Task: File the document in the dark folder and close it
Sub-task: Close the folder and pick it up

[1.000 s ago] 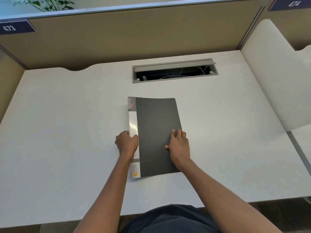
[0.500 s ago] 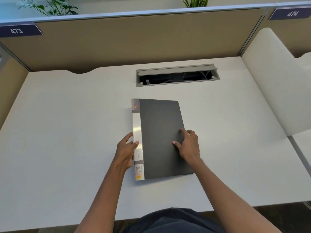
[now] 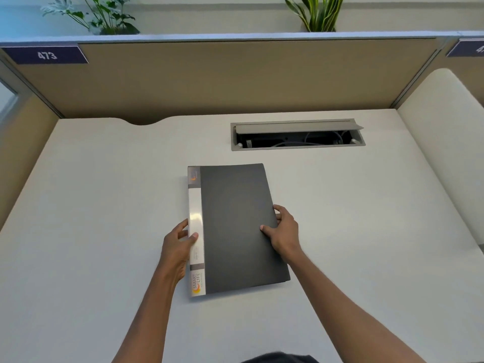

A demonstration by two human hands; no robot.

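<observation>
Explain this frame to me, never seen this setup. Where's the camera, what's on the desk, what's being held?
There is no robot here: a person works with two bare hands. The single picture comes from a wide-angle camera worn on the person's head, looking forward and down, so both forearms enter from the bottom edge.

On the white desk lies a dark folder, closed and flat, with a clear spine strip printed "SMART LIFE". No loose document shows. The left hand takes the spine edge, thumb on top. The right hand takes the opposite, opening edge, thumb on the cover and fingers curled at the edge. So both have a grip on the folder.

Behind it an open cable tray is set into the desk. A tan partition carries a sign reading 473, with plants above.
</observation>
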